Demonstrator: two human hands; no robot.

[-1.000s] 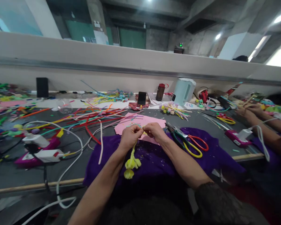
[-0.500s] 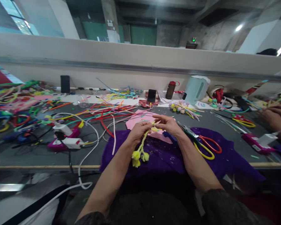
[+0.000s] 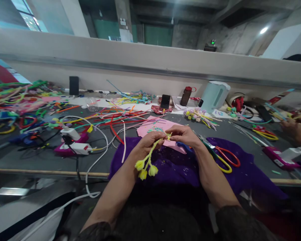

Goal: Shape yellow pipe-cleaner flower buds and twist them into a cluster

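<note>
Right now both hands pinch one fuzzy yellow stem (image 3: 150,154) — the left hand (image 3: 149,142) squeezes its middle, the right hand (image 3: 183,134) nips the top end. Three yellow puffs (image 3: 145,168) hang down at 7 o'clock from the hands, over the purple cloth (image 3: 180,167). A loose pinch could let the stem slip and untwist. Scissors (image 3: 222,155) lie at 3 o'clock. The gray table (image 3: 40,162) is messy, with a concrete room behind it.

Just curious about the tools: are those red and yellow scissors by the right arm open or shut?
Open. The scissors lie flat on the purple cloth, their red and yellow handle loops spread apart.
</note>
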